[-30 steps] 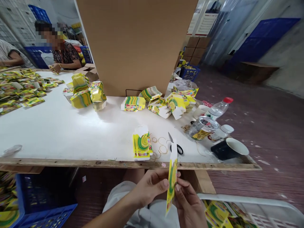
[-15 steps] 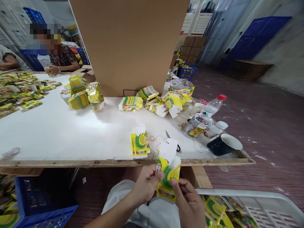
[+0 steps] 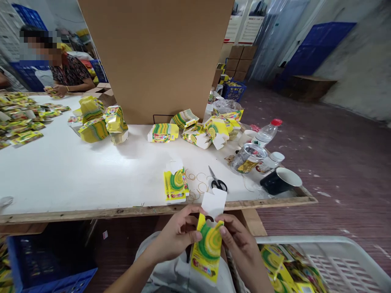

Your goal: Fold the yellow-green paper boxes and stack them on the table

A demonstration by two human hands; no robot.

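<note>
Both my hands hold one flat yellow-and-green carton (image 3: pixel 207 249) in front of my lap, below the table's front edge. My left hand (image 3: pixel 179 234) pinches its upper left edge and my right hand (image 3: pixel 240 246) pinches its upper right edge. The carton's white top flap (image 3: pixel 214 202) sticks up between my fingers. A small stack of the same flat cartons (image 3: pixel 175 185) lies on the white table (image 3: pixel 76 171) just beyond my hands, beside several rubber bands (image 3: pixel 198 181) and black-handled scissors (image 3: pixel 217 181).
A tall cardboard sheet (image 3: pixel 152 57) stands at the table's back. Bundles of cartons (image 3: pixel 97 122) lie mid-table. A water bottle (image 3: pixel 265 132), clear jar (image 3: pixel 247 156) and black cup (image 3: pixel 279 180) crowd the right end. A white crate (image 3: pixel 317 260) sits at my right, a blue crate (image 3: pixel 45 268) lower left. A person (image 3: pixel 61 67) sits far left.
The carton has turned from edge-on to face-on and dropped lower toward my lap, with its white flap now standing up. The view has shifted slightly right.
</note>
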